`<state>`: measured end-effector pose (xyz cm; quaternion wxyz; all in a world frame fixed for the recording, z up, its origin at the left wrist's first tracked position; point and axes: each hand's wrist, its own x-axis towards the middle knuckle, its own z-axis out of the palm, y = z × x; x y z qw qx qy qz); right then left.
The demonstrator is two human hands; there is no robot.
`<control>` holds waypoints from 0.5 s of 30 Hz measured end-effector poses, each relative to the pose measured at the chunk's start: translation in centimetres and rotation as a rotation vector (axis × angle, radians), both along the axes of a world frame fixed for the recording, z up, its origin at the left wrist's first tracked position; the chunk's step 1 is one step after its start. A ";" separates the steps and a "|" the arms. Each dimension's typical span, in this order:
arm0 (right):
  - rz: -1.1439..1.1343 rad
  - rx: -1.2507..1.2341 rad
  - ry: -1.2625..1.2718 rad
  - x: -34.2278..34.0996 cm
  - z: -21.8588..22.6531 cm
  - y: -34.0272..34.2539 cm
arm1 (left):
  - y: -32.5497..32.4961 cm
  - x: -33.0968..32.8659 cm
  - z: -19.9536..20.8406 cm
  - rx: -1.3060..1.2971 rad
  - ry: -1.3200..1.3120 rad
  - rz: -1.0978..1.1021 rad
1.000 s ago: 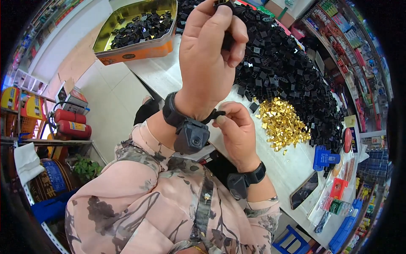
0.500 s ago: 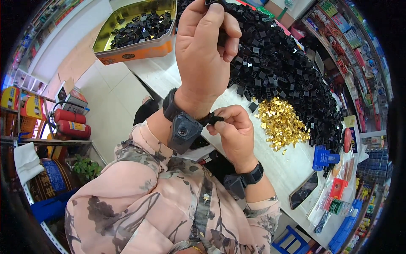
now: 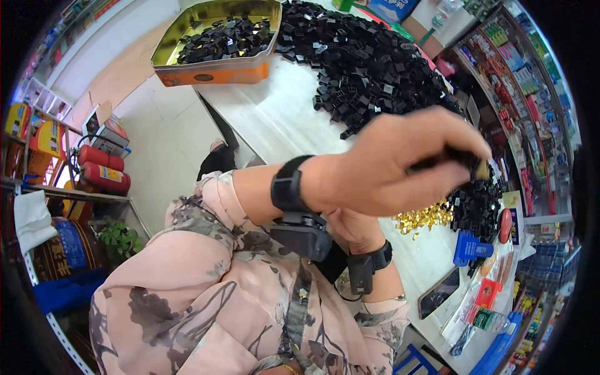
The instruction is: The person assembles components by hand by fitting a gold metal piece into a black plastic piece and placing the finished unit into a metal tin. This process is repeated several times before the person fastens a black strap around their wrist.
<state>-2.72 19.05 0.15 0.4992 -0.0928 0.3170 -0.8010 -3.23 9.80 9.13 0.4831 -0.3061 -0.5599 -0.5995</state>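
Observation:
My left hand (image 3: 406, 165) is stretched across to the right, over the edge of the black pile and the gold pieces. Its fingers are curled and smeared by motion; whether anything is between them cannot be made out. Beneath that forearm is my right hand (image 3: 355, 228), with only the heel and wrist showing and its fingers hidden. Small black plastic pieces (image 3: 369, 69) lie heaped on the white table (image 3: 256, 112). A smaller heap of shiny gold metal pieces (image 3: 425, 219) is partly covered by my left hand.
An orange tin with a gold inside (image 3: 212, 76) holds more black pieces at the far left. Along the table's right side are a phone (image 3: 439, 294), a blue clip-like object (image 3: 470, 248) and a plastic bottle (image 3: 490, 320). Fire extinguishers (image 3: 103, 177) stand on the left shelf.
My left hand has swung from the far side by the tin rightward and nearer, over the gold heap. My right hand, which was pinching a small black piece, is now mostly covered.

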 end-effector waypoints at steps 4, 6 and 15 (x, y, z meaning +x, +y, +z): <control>-0.044 0.230 0.161 -1.7 -3.2 2.6 | 0.7 0.3 -0.2 -0.238 0.067 0.176; 0.051 0.632 1.511 -2.7 -5.6 4.3 | 0.8 -0.2 -1.2 -0.458 0.019 0.271; -0.082 0.366 0.269 -1.8 -1.4 1.3 | 0.3 -1.9 -3.2 -0.725 -0.196 0.480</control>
